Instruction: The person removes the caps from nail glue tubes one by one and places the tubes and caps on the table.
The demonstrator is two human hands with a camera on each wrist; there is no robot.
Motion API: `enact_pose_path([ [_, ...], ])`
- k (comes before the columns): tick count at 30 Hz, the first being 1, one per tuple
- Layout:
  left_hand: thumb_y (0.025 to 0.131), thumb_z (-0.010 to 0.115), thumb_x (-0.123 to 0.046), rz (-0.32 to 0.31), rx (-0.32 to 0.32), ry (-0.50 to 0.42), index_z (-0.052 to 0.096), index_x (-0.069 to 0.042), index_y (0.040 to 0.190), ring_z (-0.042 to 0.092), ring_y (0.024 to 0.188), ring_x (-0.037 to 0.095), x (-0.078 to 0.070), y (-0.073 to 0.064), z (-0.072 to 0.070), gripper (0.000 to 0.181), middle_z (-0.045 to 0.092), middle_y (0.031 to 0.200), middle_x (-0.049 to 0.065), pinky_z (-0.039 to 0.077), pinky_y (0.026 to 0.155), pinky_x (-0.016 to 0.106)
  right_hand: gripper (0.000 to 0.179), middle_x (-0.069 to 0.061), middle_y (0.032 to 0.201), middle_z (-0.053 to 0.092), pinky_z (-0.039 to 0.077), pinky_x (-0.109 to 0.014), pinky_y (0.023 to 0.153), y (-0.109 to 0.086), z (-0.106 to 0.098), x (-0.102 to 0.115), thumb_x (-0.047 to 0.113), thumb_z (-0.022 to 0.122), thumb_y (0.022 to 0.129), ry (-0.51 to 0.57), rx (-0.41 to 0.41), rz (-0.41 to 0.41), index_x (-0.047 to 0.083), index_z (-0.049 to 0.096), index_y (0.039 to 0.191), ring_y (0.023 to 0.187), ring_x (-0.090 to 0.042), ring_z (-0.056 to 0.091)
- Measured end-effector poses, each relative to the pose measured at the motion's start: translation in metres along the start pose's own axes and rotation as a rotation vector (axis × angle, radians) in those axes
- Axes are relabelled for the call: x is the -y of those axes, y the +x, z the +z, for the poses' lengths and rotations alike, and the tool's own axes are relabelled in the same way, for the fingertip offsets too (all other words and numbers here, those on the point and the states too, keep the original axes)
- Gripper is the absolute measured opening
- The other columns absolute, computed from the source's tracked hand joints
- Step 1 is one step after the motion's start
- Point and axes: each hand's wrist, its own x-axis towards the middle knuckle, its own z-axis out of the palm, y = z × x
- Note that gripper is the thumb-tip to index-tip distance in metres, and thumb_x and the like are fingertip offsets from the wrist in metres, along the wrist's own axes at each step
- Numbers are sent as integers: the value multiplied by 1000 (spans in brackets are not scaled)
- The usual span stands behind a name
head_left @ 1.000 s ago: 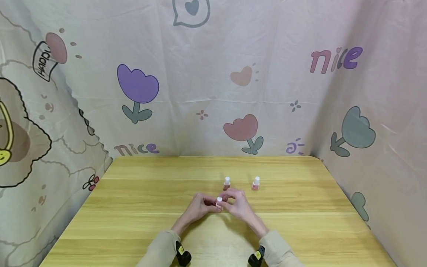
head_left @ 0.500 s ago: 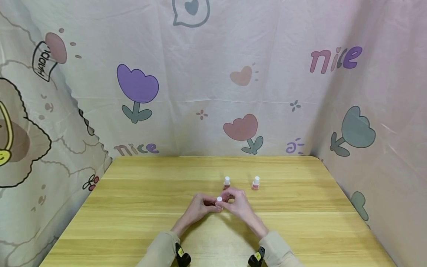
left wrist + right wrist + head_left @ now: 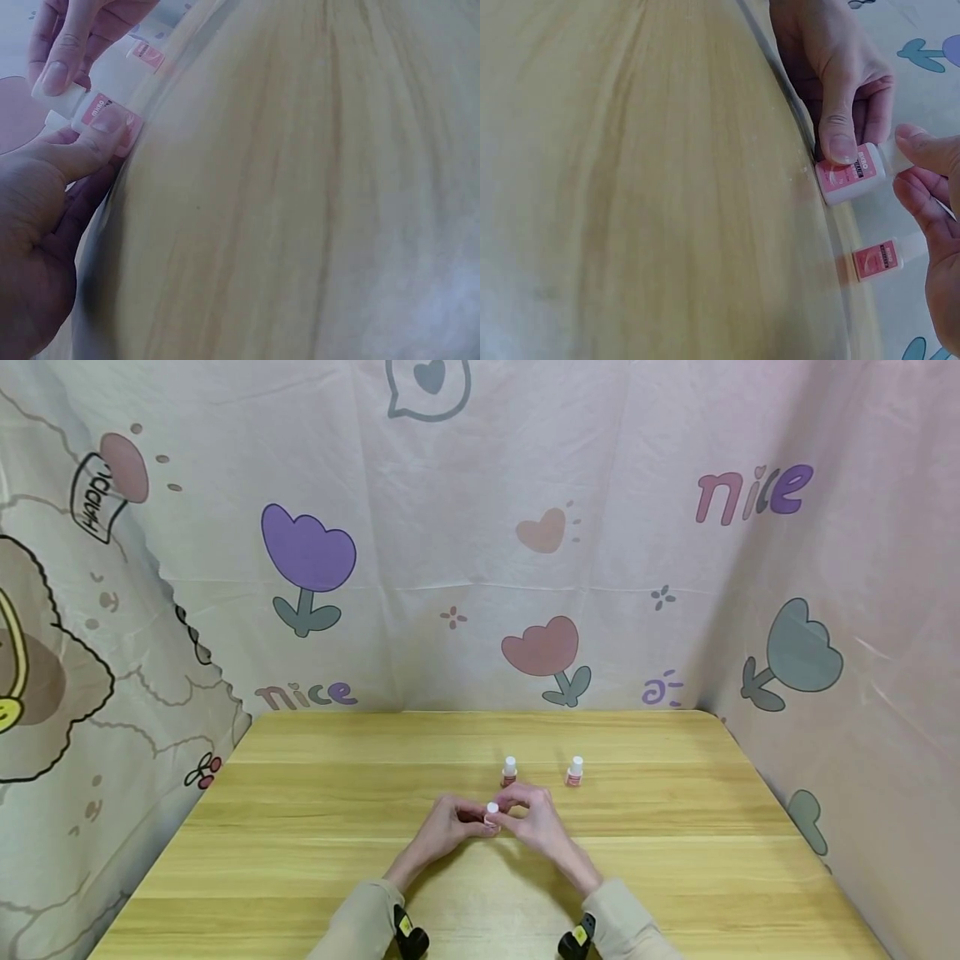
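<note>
A small white bottle [image 3: 112, 124] with a pink label and a white cap [image 3: 492, 808] stands upright at the middle of the table, between both hands. My left hand [image 3: 444, 825] pinches its body between thumb and fingers, the thumb lying over the label [image 3: 857, 171]. From the other side my right hand [image 3: 534, 818] pinches the cap [image 3: 58, 96], thumb in front and fingers behind. The cap is still on the bottle's top. Fingers hide part of the bottle in each view.
Just behind my right hand stands a similar bottle [image 3: 510, 771]; another capped bottle [image 3: 574, 772] is farther right. Both are upright on the wooden table [image 3: 337, 793]. A printed cloth [image 3: 450, 552] hangs behind the table and along its sides.
Both hands stay in place around the bottle. My right thumb shifts slightly at the cap, and the two bottles behind have not moved.
</note>
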Motion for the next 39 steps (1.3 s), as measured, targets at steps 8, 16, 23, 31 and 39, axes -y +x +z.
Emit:
enact_pose_path([
  [8, 82, 83, -19, 38, 12, -16, 81, -13, 95, 68, 76, 1, 1, 0, -1, 14, 80, 88, 6, 55, 70, 19, 19, -10, 84, 73, 61, -29, 72, -1, -4, 2, 6, 85, 78, 7, 16, 130, 4, 72, 92, 75, -7, 68],
  [16, 81, 84, -17, 20, 4, -36, 81, -11, 94, 67, 75, 1, 2, 0, 0, 15, 80, 88, 7, 53, 69, 18, 14, -11, 84, 73, 61, -33, 73, 0, -5, 4, 4, 83, 80, 18, 28, 123, 4, 73, 90, 75, -18, 70],
  [23, 81, 83, -9, -1, -2, -27, 80, -6, 93, 66, 73, 3, -5, -1, 0, 13, 79, 87, 13, 52, 68, 16, 13, -20, 84, 72, 61, -45, 77, 2, -5, 11, -7, 79, 79, 22, 44, 92, -6, 73, 91, 75, -35, 69],
  [31, 81, 84, -18, 18, -1, -19, 81, -11, 93, 67, 74, -2, 0, 0, 0, 15, 80, 88, 8, 53, 69, 17, 17, -14, 89, 74, 62, -37, 78, -1, -4, 2, -1, 81, 80, 30, 43, 90, 0, 74, 95, 77, -25, 71],
  [39, 80, 85, -15, -1, -19, -23, 81, -11, 94, 68, 75, 0, -1, 0, 1, 15, 80, 89, 8, 53, 69, 17, 16, -8, 79, 73, 60, -27, 69, 0, -3, 6, 2, 85, 77, -39, -19, 99, 5, 72, 86, 71, -8, 67],
])
